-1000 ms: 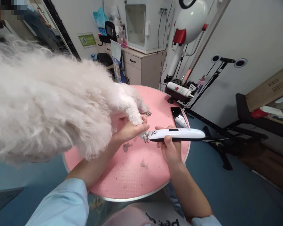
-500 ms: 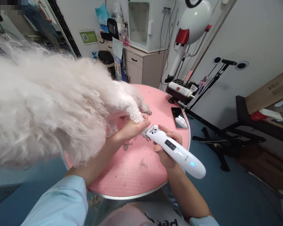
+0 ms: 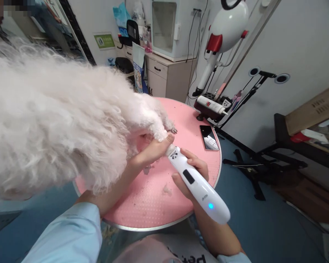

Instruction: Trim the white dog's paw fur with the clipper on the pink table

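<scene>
Dog on rnd table, clipper at its leg

The dog was biggest, filling most of the view's L half, white, coat long & fluffy on the body, shorter on the legs. The table came next: pink, w/ a pale rim, running under the dog's legs. Behind it, a pale cabinet w/ drawers bore a white box w/ a see-through front. To the R hung a white & red machine, nozzle pointing down.

Clipper: white, set diag., blade end at the dog's leg just under the L thumb; exact contact pt hidden. R hand had it clamped, thumb on 1 side, fingers on the other. L hand was wrapped on the lower leg, thumb close to the blade end.

Smaller stuff: dark holder at the table's far edge w/ a white tube across it; phone lying flat nr the R edge, beyond the R hand; the clipper's black switch; 2 hair tufts on the table btwn the forearms; another paw resting just past the L hand. Tiniest: a lit blue light nr the clipper's butt end.
</scene>
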Demonstrator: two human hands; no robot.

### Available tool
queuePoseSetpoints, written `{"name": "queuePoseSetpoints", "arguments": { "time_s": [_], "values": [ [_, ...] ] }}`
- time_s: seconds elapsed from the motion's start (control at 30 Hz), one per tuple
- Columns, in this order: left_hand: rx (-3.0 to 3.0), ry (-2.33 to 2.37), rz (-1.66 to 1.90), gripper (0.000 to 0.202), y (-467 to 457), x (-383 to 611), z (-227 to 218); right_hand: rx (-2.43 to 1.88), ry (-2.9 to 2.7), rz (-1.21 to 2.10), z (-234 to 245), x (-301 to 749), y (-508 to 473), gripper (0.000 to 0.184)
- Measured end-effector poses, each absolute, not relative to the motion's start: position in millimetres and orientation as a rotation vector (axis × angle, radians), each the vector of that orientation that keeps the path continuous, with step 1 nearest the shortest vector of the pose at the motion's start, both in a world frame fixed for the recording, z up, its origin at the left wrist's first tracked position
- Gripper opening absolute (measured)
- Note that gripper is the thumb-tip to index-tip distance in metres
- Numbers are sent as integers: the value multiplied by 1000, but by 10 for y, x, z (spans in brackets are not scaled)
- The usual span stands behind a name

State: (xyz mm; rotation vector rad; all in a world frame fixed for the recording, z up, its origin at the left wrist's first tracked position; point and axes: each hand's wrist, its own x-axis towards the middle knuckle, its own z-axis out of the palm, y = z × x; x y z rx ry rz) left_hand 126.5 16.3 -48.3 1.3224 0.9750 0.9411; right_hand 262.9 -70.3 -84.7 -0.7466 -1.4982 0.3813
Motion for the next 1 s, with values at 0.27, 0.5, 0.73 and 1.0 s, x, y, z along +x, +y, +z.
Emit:
{"name": "queuePoseSetpoints", "arguments": {
  "time_s": [0.27,0.5,0.73,1.0],
  "values": [
    [1309,1115,976,48,150,1261,-480,-803,-1501,164,-924,2586,-730,39],
    [1318,994,999,50,121,1293,-416,-768,-1530,-4,-1040,2541,-676,48],
    [1208,968,968,58,113,1317,-379,-750,-1528,148,-992,2562,-727,43],
    [1265,943,1017,58,127,1294,-398,-723,-1548,368,-966,2587,-847,36]
  ]
}}
